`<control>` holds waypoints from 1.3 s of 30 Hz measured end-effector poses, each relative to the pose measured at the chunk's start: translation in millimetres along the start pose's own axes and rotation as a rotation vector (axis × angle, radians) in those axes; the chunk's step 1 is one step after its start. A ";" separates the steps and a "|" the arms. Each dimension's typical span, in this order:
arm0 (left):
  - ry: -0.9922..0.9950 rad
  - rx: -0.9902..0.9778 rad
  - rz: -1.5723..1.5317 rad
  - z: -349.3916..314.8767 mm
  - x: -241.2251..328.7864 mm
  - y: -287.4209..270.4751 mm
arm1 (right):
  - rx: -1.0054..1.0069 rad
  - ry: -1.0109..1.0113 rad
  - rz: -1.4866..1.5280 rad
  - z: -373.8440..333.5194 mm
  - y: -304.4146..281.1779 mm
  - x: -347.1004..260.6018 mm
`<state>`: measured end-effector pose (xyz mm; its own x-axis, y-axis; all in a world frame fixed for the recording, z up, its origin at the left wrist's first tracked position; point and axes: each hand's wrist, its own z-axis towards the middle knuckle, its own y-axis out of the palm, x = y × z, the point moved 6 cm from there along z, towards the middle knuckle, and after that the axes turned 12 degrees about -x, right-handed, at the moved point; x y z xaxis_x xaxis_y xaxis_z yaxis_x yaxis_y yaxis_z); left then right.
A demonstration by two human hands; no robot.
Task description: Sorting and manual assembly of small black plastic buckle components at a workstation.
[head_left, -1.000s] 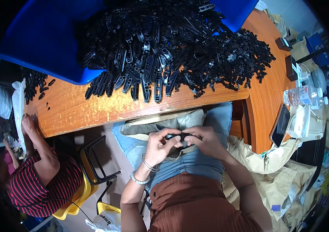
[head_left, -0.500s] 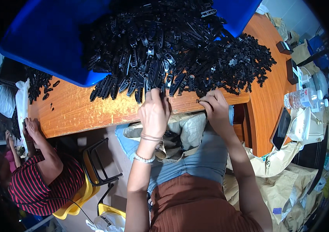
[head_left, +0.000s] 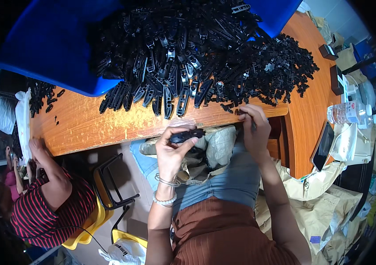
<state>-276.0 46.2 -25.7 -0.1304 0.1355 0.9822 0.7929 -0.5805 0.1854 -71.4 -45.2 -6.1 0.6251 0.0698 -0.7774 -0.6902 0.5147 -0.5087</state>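
My left hand [head_left: 174, 148] is closed around a long black plastic part [head_left: 187, 136], raised over my lap just off the table's front edge. The part is dark and oval, held sideways between thumb and fingers. At the table edge my right hand [head_left: 255, 126] has its fingertips pinched together, with what looks like a small black piece [head_left: 239, 111] at their tips. Past both hands lies a big heap of long black plastic parts [head_left: 166, 66]. A pile of smaller black pieces [head_left: 280, 66] joins it on the right.
A blue bin [head_left: 51, 57] lies tipped behind the heap on the wooden table [head_left: 86, 119]. At right are a phone [head_left: 323, 145], a clear bottle [head_left: 344, 112] and small black boxes [head_left: 336, 79]. An open sack [head_left: 219, 150] sits at my lap. A person in stripes [head_left: 53, 207] works at left.
My left hand has drawn back from the heap to over my lap, now with a long black part in it. My right hand has shifted slightly right.
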 end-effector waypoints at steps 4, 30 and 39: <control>-0.061 -0.102 0.043 -2.5 -3.1 13.5 | -0.182 0.393 0.289 -15.1 8.8 -0.6; -0.078 -0.376 0.454 -9.3 4.2 32.7 | -0.474 0.355 0.418 -49.5 39.8 -7.0; 0.274 0.120 1.324 51.3 40.2 24.1 | -0.067 -0.095 -0.318 24.1 6.6 -15.9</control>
<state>-231.7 78.8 16.6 0.6612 -0.6362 0.3976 0.4598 -0.0750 -0.8848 -77.0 -22.4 11.8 0.8420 -0.0042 -0.5395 -0.4756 0.4665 -0.7458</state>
